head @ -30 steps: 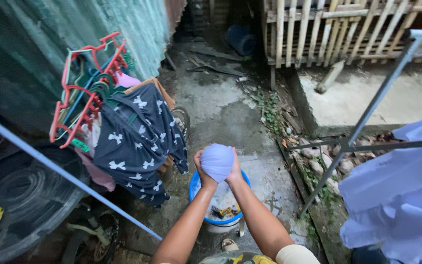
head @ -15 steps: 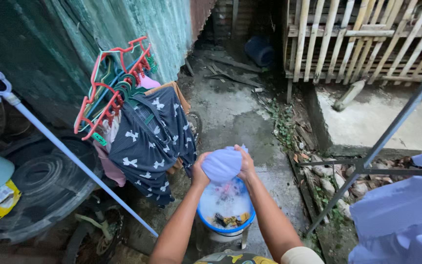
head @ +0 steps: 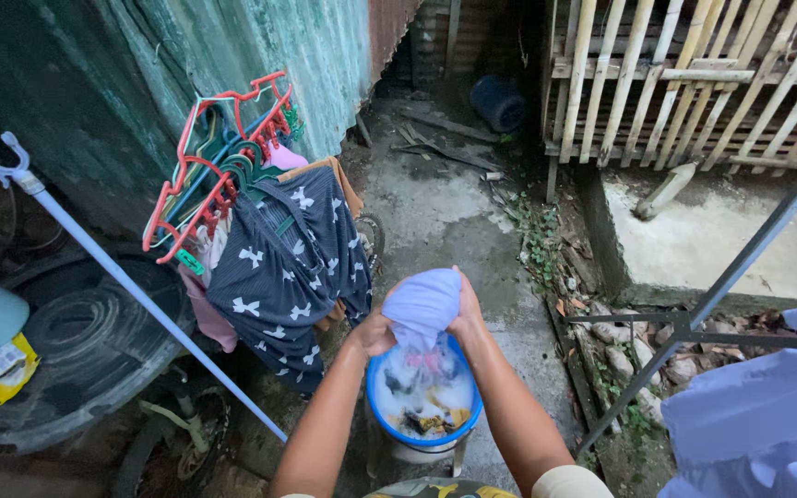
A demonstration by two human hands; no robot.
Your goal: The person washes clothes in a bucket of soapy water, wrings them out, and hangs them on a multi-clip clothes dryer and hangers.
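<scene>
Lower centre of frame: left hand [head: 373, 334] and right hand [head: 466, 312], each grip clamped on pale cloth [head: 422, 306] bunched between them, directly above blue bucket [head: 424, 432]; hands equally near.

Navy bow-print garment [head: 283, 277] hangs with red hangers [head: 219, 152] beside a green corrugated wall [head: 260, 55]; bamboo fence [head: 694, 83] stands behind a concrete slab [head: 731, 231].

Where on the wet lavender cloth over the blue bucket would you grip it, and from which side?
Grip the lavender cloth at its bunched upper sides, coming in from left and right, as the left hand and right hand do; its lower end hangs toward the blue bucket.
</scene>
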